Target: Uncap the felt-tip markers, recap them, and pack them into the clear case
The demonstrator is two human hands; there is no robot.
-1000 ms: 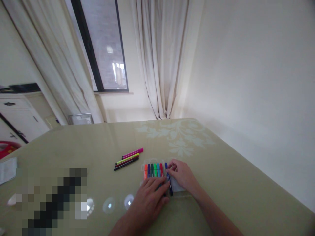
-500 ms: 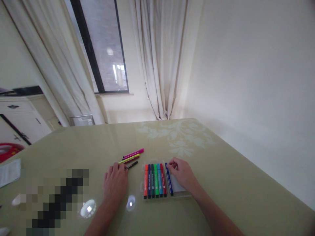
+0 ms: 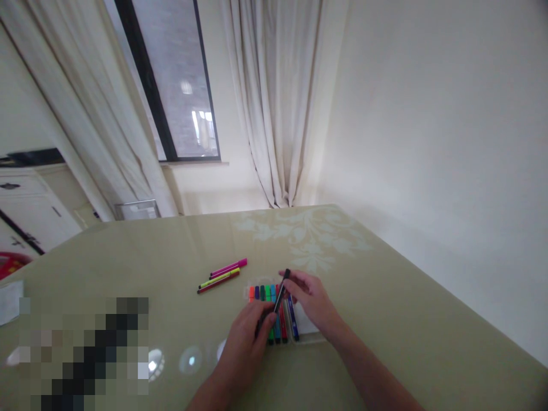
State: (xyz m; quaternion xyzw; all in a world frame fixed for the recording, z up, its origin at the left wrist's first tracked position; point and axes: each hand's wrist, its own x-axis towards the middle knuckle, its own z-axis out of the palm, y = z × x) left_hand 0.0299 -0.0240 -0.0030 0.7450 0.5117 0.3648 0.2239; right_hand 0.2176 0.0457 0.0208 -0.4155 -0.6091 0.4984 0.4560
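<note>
A black marker (image 3: 280,292) is tilted above the clear plastic marker case (image 3: 314,338). My left hand (image 3: 250,331) grips its lower end, and the fingers of my right hand (image 3: 309,294) close around its upper end. Under my hands the case holds a row of markers, among them an orange marker (image 3: 252,292), a bright green one and a red marker (image 3: 283,328), partly covered by my left hand. A blue marker (image 3: 293,321) lies in the other half of the case, beside my right hand.
Left of the case, a magenta marker (image 3: 229,268), a yellow marker (image 3: 219,278) and a dark red marker (image 3: 218,282) lie on the glossy table (image 3: 385,319). A white paper (image 3: 11,301) is at the far left. The wall borders the table's right side.
My left hand has moved right from the loose markers, bringing the black marker over the case. My right hand has left the blue marker and now holds the black one too.
</note>
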